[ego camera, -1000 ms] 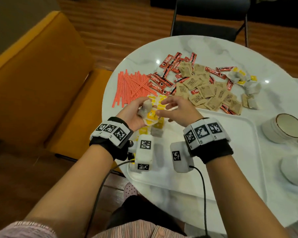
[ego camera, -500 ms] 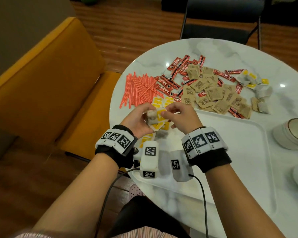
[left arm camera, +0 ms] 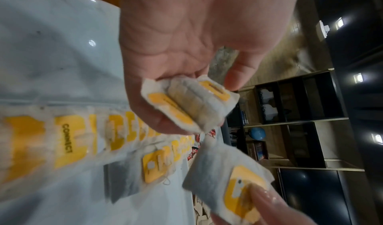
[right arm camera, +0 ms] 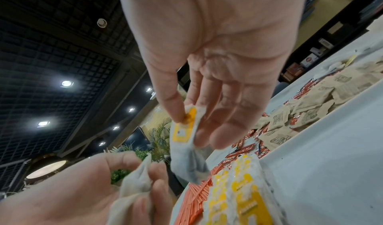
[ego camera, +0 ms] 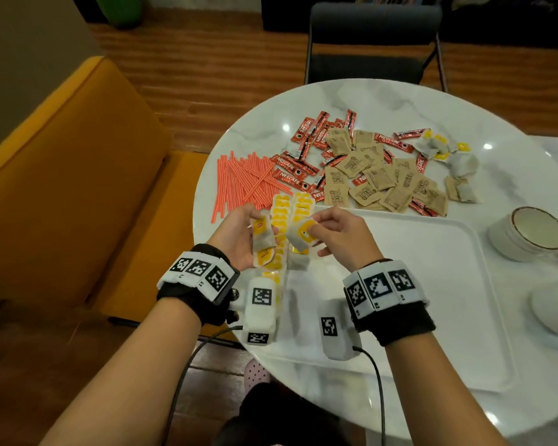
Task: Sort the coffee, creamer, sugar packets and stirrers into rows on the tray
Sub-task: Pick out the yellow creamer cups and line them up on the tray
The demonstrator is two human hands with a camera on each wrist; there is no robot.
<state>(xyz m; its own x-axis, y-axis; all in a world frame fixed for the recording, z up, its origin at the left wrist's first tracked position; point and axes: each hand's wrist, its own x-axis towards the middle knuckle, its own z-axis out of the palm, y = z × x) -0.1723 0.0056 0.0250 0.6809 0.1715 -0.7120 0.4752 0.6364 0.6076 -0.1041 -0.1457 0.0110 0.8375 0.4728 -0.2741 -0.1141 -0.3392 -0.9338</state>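
Observation:
My left hand (ego camera: 242, 239) holds a small stack of white sachets with yellow tags (ego camera: 263, 239) above the left end of the white tray (ego camera: 432, 284); the left wrist view shows the same stack (left arm camera: 190, 104) in its fingers. My right hand (ego camera: 332, 235) pinches a single yellow-tagged sachet (ego camera: 302, 235) by its tag, seen hanging in the right wrist view (right arm camera: 185, 140). Two rows of such sachets (ego camera: 292, 214) lie along the tray's left edge. Beyond the tray lie orange stirrers (ego camera: 245, 181), red coffee sticks (ego camera: 306, 146) and brown sugar packets (ego camera: 380, 181).
More yellow-tagged sachets (ego camera: 445, 152) lie at the far right of the pile. Two white cups (ego camera: 535, 236) stand to the right of the tray. A yellow sofa (ego camera: 62, 175) is at the left and a dark chair (ego camera: 371, 43) behind the round marble table (ego camera: 384, 98).
The hands were joined on one bundle of sachets; now they have drawn apart, the right hand taking one sachet off while the left keeps the rest.

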